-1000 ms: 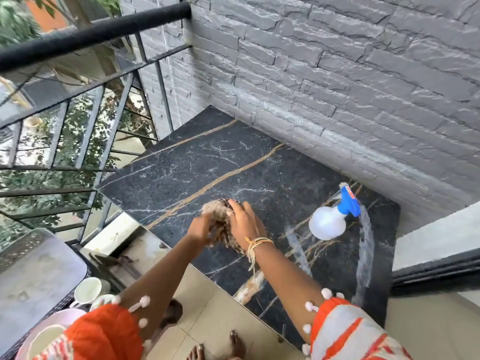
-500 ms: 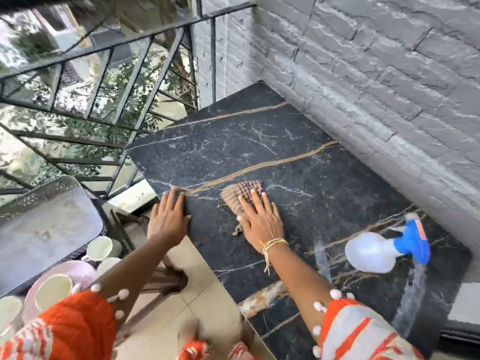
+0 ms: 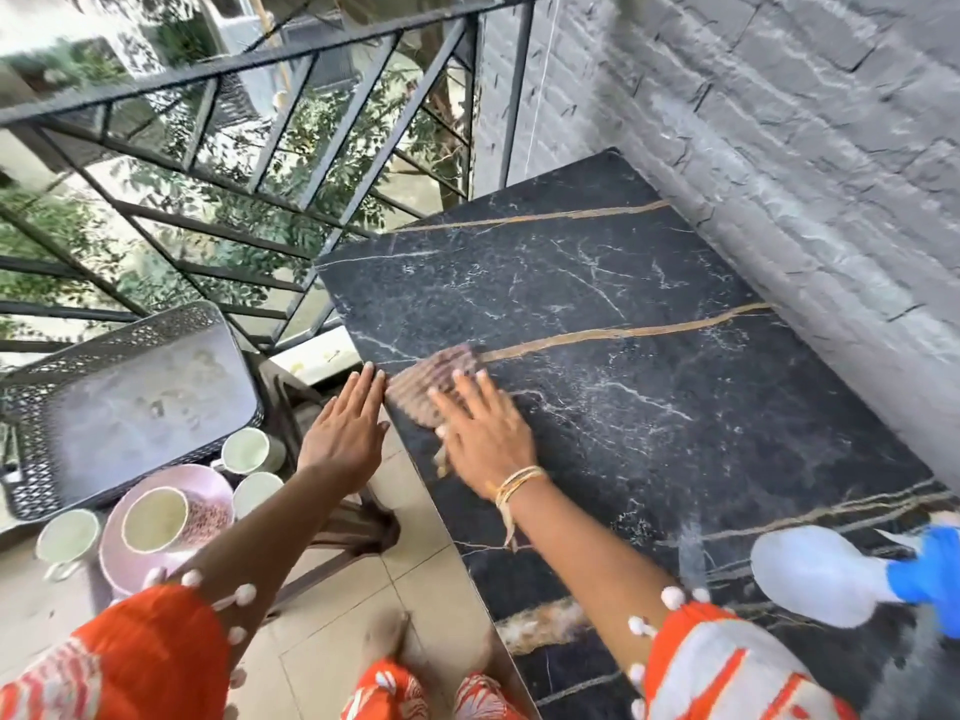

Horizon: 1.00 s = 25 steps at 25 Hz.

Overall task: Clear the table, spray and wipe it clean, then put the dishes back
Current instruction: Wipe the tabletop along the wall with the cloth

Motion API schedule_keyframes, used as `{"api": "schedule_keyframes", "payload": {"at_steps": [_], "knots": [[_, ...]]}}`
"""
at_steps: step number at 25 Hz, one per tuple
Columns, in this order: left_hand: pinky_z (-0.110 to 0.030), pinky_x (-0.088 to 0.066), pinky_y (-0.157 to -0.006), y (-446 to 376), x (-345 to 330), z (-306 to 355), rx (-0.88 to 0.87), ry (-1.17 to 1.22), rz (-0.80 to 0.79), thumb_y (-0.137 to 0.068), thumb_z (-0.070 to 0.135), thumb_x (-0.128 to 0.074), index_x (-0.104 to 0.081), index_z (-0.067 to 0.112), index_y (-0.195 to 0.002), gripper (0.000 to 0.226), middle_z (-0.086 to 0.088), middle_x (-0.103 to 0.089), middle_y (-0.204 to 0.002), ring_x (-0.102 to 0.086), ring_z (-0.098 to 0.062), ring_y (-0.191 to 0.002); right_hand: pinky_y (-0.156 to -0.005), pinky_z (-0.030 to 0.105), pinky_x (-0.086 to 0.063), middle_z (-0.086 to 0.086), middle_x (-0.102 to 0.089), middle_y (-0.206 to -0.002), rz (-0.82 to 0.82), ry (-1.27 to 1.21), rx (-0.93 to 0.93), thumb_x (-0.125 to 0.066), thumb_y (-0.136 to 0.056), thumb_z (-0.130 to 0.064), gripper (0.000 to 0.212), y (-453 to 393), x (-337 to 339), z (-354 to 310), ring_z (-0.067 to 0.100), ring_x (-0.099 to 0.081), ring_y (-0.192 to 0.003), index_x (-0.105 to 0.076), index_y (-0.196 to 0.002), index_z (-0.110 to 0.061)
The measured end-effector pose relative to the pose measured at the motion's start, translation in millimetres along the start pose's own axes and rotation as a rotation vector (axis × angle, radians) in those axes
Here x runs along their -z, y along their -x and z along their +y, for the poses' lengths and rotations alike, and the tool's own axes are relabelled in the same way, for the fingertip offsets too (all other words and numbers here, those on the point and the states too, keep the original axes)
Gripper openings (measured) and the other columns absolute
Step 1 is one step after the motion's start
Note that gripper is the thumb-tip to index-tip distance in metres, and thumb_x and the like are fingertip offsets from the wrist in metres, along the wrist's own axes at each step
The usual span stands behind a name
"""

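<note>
The black marble table (image 3: 623, 314) with gold veins runs along the grey brick wall. My right hand (image 3: 483, 428) lies flat with straight fingers on a brown checked cloth (image 3: 431, 387) near the table's left edge. Beside it, my left hand (image 3: 345, 426) is flat and open, its fingertips at the table's edge. A white spray bottle (image 3: 821, 574) with a blue trigger lies on its side on the table at the right. The dishes stand on the floor at the left: a pink plate (image 3: 208, 491) bearing a cup (image 3: 156, 519), and several white cups (image 3: 247, 452) around it.
A perforated metal tray (image 3: 140, 402) sits at the left beside the dishes. A black metal railing (image 3: 322, 148) borders the balcony behind it. A dark wooden frame (image 3: 353, 532) stands under the table's edge. My bare foot (image 3: 387, 636) is on the beige tiled floor.
Both hands bunched the cloth a second ago; now the cloth is spread flat under my right hand and has slid left toward the table's edge. My left hand has moved off the cloth.
</note>
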<state>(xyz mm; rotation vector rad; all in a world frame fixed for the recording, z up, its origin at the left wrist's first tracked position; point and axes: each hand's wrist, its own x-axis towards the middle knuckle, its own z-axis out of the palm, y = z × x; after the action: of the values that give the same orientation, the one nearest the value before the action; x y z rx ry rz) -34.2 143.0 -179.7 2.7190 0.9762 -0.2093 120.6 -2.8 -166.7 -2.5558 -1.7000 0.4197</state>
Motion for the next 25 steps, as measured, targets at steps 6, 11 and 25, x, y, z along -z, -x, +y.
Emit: {"api": "schedule_keyframes", "payload": {"at_steps": [6,11,25], "knots": [[-0.038,-0.016,-0.121,5.7,-6.2,-6.8,-0.005,0.001,0.015,-0.099,0.036,-0.032,0.007,0.021,-0.154,0.068,0.003,0.011,-0.161,0.004,-0.015,-0.150,-0.120,0.051,-0.018,0.005,-0.008,-0.163,0.058,0.002,-0.564,-0.021,-0.101,-0.045,0.055,-7.2,37.2,160.7,0.032,-0.008,-0.149,-0.012,-0.154,-0.034],[-0.042,-0.018,-0.119,6.7,-11.8,-11.8,-0.008,0.043,0.007,-0.097,0.049,-0.023,0.001,0.025,-0.155,0.067,0.005,0.006,-0.162,0.001,-0.014,-0.150,-0.120,0.052,-0.016,0.012,-0.009,-0.163,0.048,0.004,-0.652,-0.023,-0.099,-0.048,0.061,-11.6,29.0,136.1,0.039,-0.007,-0.148,-0.009,-0.155,-0.028],[-0.056,-0.006,-0.117,-22.8,10.2,42.4,-0.176,-0.055,0.047,-0.097,0.045,-0.016,-0.012,0.020,-0.154,0.063,0.002,-0.006,-0.162,-0.007,-0.017,-0.150,-0.120,0.049,-0.014,0.006,-0.010,-0.162,0.027,0.117,-0.307,-0.022,-0.099,-0.042,0.056,40.0,21.8,143.7,0.032,-0.011,-0.149,-0.013,-0.153,-0.031]]}}
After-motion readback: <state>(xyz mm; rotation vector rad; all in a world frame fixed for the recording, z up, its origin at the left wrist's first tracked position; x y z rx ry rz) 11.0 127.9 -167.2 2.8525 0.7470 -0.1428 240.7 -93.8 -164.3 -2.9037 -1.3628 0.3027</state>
